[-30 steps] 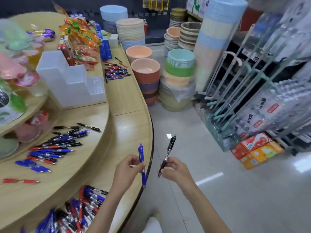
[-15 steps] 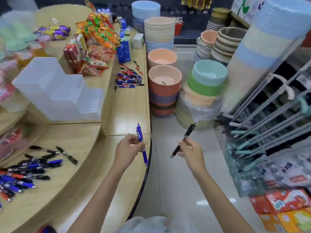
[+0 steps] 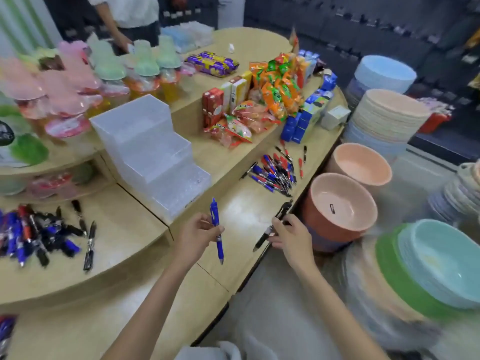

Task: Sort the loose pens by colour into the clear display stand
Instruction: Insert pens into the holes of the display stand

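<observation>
Head view: left grip [image 3: 193, 235] pinches blue pen [image 3: 214, 213] mid-barrel, right grip [image 3: 291, 236] clasps black pen [image 3: 261, 241] mid-barrel.

light: bright and even, coming from overhead
shadows: faint, soft-edged
glare: pale sheen on the surface [image 3: 244, 209], centre frame
blur: bowls [image 3: 441, 255] at right smeared by motion, jars [image 3: 70, 74] at left soft too
edges: wide-angle bend, surface rim curving
centre: fairly sharp

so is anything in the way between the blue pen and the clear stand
Nothing visible. The left hand holds the blue pen just in front of the clear display stand, with only bare counter between. The left pen pile and right pen pile lie off to the sides.
</observation>
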